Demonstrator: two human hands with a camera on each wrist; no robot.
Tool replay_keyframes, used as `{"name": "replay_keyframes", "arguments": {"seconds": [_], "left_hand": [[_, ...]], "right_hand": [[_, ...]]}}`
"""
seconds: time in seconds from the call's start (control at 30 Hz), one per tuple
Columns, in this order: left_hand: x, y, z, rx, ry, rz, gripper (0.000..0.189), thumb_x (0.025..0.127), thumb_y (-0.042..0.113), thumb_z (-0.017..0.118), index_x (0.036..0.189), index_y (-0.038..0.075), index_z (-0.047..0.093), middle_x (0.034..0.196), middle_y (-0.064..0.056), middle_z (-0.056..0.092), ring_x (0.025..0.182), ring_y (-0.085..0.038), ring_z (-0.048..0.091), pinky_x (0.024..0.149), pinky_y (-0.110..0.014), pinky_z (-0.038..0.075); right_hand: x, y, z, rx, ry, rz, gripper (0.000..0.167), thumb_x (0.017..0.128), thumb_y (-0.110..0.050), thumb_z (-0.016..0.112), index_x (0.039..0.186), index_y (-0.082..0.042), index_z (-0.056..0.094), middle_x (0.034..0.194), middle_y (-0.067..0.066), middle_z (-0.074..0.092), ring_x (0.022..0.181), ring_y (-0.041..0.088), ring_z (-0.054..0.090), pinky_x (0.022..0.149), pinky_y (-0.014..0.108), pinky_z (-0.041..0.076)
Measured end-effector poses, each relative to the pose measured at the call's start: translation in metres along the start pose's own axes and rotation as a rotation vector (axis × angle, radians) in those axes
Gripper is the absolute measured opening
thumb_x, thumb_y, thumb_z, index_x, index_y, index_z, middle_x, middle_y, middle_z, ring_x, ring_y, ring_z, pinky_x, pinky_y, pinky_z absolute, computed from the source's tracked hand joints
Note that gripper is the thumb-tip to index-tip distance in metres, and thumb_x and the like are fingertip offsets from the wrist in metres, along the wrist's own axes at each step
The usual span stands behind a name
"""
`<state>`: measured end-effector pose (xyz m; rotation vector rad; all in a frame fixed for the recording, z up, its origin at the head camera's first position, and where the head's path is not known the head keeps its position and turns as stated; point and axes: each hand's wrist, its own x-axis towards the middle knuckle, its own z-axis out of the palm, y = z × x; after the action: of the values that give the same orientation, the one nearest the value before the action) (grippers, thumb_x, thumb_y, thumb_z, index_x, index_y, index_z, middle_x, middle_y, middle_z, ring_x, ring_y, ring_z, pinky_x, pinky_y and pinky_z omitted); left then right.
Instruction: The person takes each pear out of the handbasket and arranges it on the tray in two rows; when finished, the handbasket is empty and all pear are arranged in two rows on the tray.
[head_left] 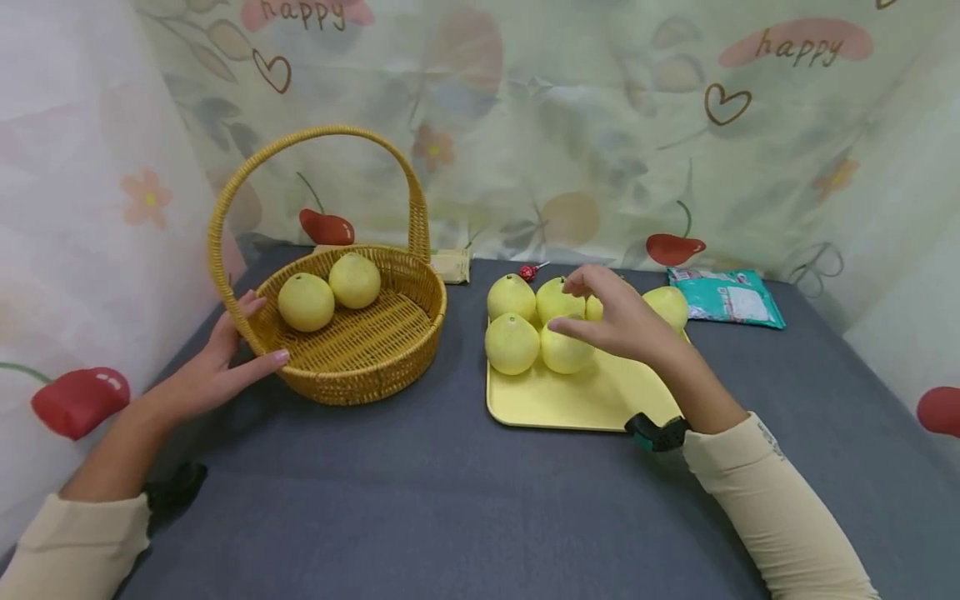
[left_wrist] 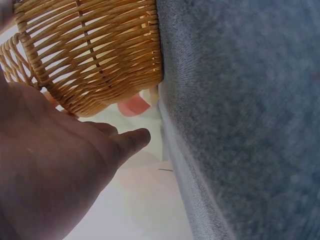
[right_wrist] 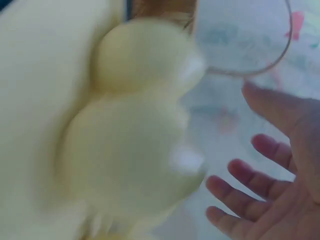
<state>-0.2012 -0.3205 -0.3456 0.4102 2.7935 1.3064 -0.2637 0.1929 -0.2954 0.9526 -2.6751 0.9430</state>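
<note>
A wicker basket (head_left: pixel 360 379) with a tall arched handle (head_left: pixel 330 133) holds two pale yellow-green round fruits that look like pomelos (head_left: pixel 306 302). At its left side my left hand (head_left: pixel 217 367) touches the rim, thumb and fingers spread and mostly straight. The left wrist view shows this hand (left_wrist: pixel 55 155) beside the woven wall. Several more pomelos (head_left: pixel 512 343) stand on a yellow tray (head_left: pixel 570 408) to the right. Over them hovers my right hand (head_left: pixel 622 321), thumb and fingers apart. In the right wrist view, a gap separates this hand (right_wrist: pixel 280 200) from two blurred pomelos (right_wrist: pixel 130 155).
A teal packet (head_left: pixel 727 297) lies behind the tray at the right. Near the back curtain (head_left: pixel 525 125) are a red-wrapped lollipop (head_left: pixel 529 272) and a beige packet (head_left: pixel 452 267), partly behind the basket. Dark grey cloth (head_left: pixel 420 500) covers the table.
</note>
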Motion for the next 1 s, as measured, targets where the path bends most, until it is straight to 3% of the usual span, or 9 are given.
{"name": "replay_keyframes", "arguments": {"seconds": [0.1, 0.2, 0.37, 0.5, 0.73, 0.9, 1.0], "left_hand": [[-0.002, 0.000, -0.002, -0.002, 0.002, 0.008, 0.089, 0.099, 0.027, 0.062, 0.160, 0.009, -0.001, 0.164, -0.017, -0.018, 0.147, -0.046, -0.011, 0.104, -0.079, 0.007], [-0.003, 0.000, -0.003, -0.001, 0.004, 0.010, 0.088, 0.099, 0.026, 0.062, 0.160, 0.010, 0.000, 0.164, -0.018, -0.018, 0.147, -0.046, -0.011, 0.104, -0.079, 0.007], [-0.001, 0.001, -0.002, 0.012, -0.005, 0.000, 0.090, 0.099, 0.027, 0.062, 0.160, 0.008, -0.002, 0.163, -0.018, -0.019, 0.147, -0.048, -0.010, 0.105, -0.078, 0.007], [0.000, 0.003, -0.001, 0.018, -0.011, 0.000, 0.091, 0.099, 0.027, 0.062, 0.160, 0.007, -0.002, 0.164, -0.017, -0.019, 0.147, -0.049, -0.009, 0.105, -0.078, 0.007], [-0.001, 0.003, -0.001, 0.024, -0.005, 0.003, 0.091, 0.099, 0.028, 0.063, 0.160, 0.008, -0.002, 0.164, -0.017, -0.018, 0.147, -0.049, -0.007, 0.105, -0.078, 0.008], [-0.001, 0.003, 0.000, 0.021, -0.008, 0.001, 0.091, 0.098, 0.027, 0.063, 0.160, 0.008, -0.002, 0.164, -0.017, -0.019, 0.147, -0.048, -0.008, 0.105, -0.078, 0.008], [-0.001, 0.003, 0.000, 0.019, -0.006, -0.001, 0.091, 0.098, 0.027, 0.063, 0.160, 0.008, -0.002, 0.164, -0.017, -0.019, 0.147, -0.049, -0.007, 0.105, -0.078, 0.008]], "right_hand": [[0.023, -0.023, 0.008, 0.036, 0.056, -0.083, 0.036, 0.087, -0.015, 0.080, 0.114, 0.002, 0.061, 0.113, 0.017, 0.061, 0.110, 0.034, 0.059, 0.098, 0.048, 0.047], [0.051, -0.046, 0.022, 0.134, 0.014, -0.105, 0.036, 0.090, -0.013, 0.076, 0.118, 0.002, 0.060, 0.116, 0.015, 0.061, 0.110, 0.032, 0.060, 0.097, 0.044, 0.049], [0.098, -0.073, 0.056, 0.319, -0.127, -0.030, 0.044, 0.095, -0.017, 0.071, 0.132, -0.004, 0.052, 0.129, 0.013, 0.054, 0.115, 0.025, 0.059, 0.097, 0.036, 0.049], [0.129, -0.087, 0.086, 0.391, -0.215, 0.029, 0.052, 0.096, -0.020, 0.070, 0.141, -0.008, 0.046, 0.138, 0.015, 0.049, 0.120, 0.027, 0.059, 0.094, 0.035, 0.051], [0.166, -0.097, 0.137, 0.245, -0.383, 0.047, 0.076, 0.096, -0.027, 0.070, 0.155, -0.005, 0.027, 0.154, 0.014, 0.034, 0.135, 0.028, 0.043, 0.103, 0.035, 0.042], [0.178, -0.097, 0.159, 0.247, -0.386, 0.046, 0.093, 0.095, -0.024, 0.071, 0.160, -0.008, 0.008, 0.162, 0.011, 0.020, 0.143, 0.022, 0.030, 0.109, 0.035, 0.035], [0.181, -0.099, 0.164, 0.201, -0.359, 0.045, 0.095, 0.095, -0.025, 0.070, 0.162, -0.015, 0.003, 0.163, 0.010, 0.016, 0.145, 0.022, 0.026, 0.111, 0.036, 0.034]]}}
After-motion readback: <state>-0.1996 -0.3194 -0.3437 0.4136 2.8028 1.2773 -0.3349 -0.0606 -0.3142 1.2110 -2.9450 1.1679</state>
